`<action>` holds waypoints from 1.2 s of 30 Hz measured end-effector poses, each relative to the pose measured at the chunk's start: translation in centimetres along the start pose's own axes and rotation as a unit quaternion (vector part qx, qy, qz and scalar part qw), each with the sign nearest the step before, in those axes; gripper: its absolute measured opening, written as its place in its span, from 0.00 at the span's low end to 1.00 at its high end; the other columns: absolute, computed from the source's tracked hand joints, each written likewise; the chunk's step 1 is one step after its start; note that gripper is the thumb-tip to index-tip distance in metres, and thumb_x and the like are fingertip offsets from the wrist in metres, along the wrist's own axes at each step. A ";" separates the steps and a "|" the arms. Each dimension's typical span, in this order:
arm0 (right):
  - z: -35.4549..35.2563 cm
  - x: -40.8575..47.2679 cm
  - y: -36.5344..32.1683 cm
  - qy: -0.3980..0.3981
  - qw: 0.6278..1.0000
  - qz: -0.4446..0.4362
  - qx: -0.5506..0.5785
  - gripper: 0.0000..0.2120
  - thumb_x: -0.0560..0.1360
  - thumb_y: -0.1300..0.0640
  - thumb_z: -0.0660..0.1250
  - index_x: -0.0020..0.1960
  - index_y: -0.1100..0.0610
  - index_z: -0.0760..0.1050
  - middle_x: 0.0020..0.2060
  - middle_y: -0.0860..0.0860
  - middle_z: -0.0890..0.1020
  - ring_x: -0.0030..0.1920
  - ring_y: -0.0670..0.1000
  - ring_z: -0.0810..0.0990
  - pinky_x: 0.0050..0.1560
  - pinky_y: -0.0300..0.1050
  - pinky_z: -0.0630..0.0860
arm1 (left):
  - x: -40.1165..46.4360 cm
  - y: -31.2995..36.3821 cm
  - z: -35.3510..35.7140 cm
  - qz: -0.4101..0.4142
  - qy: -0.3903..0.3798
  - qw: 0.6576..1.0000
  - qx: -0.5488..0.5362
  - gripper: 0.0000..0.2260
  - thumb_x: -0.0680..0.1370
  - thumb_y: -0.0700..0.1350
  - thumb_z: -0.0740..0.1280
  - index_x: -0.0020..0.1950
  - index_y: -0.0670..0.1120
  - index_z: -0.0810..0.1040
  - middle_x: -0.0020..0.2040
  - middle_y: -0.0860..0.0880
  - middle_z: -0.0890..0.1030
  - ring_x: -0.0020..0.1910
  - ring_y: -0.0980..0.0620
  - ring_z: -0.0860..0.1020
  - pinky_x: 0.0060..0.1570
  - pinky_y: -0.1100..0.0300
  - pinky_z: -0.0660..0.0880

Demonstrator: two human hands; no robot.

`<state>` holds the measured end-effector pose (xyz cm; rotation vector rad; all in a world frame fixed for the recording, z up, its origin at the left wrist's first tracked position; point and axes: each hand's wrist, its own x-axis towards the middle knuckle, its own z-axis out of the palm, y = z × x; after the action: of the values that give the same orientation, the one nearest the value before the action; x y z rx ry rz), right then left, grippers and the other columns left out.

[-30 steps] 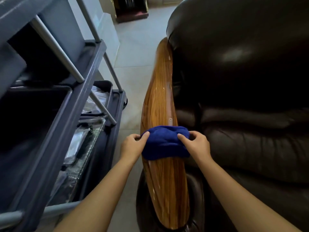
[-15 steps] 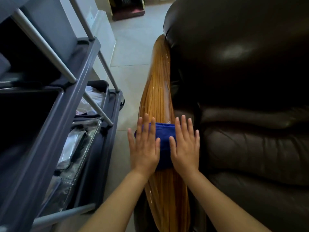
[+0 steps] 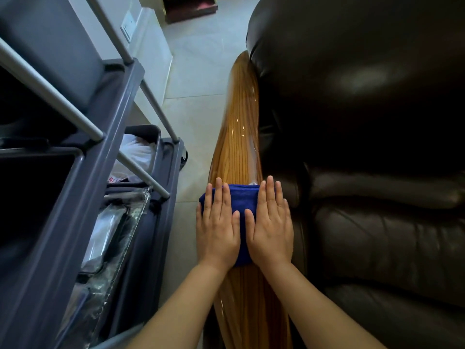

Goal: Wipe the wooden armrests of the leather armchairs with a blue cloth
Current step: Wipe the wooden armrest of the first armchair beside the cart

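Note:
A glossy wooden armrest [image 3: 236, 147] runs away from me along the left side of a dark brown leather armchair [image 3: 364, 122]. A folded blue cloth [image 3: 242, 200] lies across the armrest about halfway along it. My left hand [image 3: 217, 226] presses flat on the cloth's left half, fingers straight and together. My right hand [image 3: 270, 225] presses flat on its right half the same way. Most of the cloth is hidden under both palms. Wet streaks shine on the wood beyond the cloth.
A grey service cart [image 3: 83, 172] with metal posts stands close on the left, its lower tray holding plastic-wrapped items [image 3: 110, 222]. A narrow strip of pale tiled floor [image 3: 191, 79] separates cart and armrest. A wall with a switch plate [image 3: 127, 26] is at the back left.
A second ago both hands pinched the bunched cloth by its ends. They then flattened it and laid their palms on it, and now both palms lie flat on it.

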<state>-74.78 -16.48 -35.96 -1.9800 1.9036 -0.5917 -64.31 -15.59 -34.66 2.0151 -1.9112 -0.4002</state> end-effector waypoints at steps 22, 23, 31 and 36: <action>-0.8 12.6 -1.5 -0.054 0.997 0.051 0.038 0.30 0.78 0.43 0.41 0.71 0.53 0.31 0.73 0.47 0.34 0.74 0.45 0.36 0.74 0.46 0.42 | 12.6 0.3 -2.0 0.015 -0.040 0.999 -0.024 0.24 0.80 0.52 0.43 0.72 0.48 0.38 0.75 0.54 0.40 0.75 0.55 0.39 0.72 0.61 0.39; -1.1 13.0 -1.7 -0.052 0.997 0.062 -0.005 0.30 0.78 0.43 0.42 0.72 0.53 0.31 0.73 0.49 0.34 0.75 0.48 0.36 0.74 0.50 0.41 | 13.1 0.4 -2.2 0.015 -0.040 0.999 -0.028 0.24 0.81 0.50 0.45 0.72 0.48 0.37 0.74 0.54 0.38 0.75 0.55 0.39 0.73 0.61 0.39; -1.5 11.1 -4.3 -0.028 0.964 0.192 0.182 0.23 0.81 0.50 0.45 0.71 0.46 0.39 0.76 0.45 0.46 0.73 0.40 0.41 0.74 0.44 0.44 | 10.0 0.2 -2.8 0.014 -0.061 0.989 -0.137 0.26 0.76 0.56 0.40 0.73 0.51 0.42 0.76 0.55 0.40 0.73 0.62 0.35 0.75 0.58 0.40; -1.1 16.0 -3.2 -0.018 0.974 0.136 0.180 0.24 0.81 0.52 0.45 0.72 0.49 0.38 0.74 0.45 0.42 0.73 0.40 0.38 0.72 0.40 0.40 | 14.7 1.2 -2.4 0.007 -0.034 0.990 -0.134 0.24 0.78 0.52 0.45 0.73 0.50 0.41 0.74 0.56 0.38 0.74 0.57 0.35 0.73 0.61 0.38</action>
<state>-72.28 -32.18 -32.29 -1.4686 1.8479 -0.7541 -63.57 -30.20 -31.61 1.8332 -1.8003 -0.6914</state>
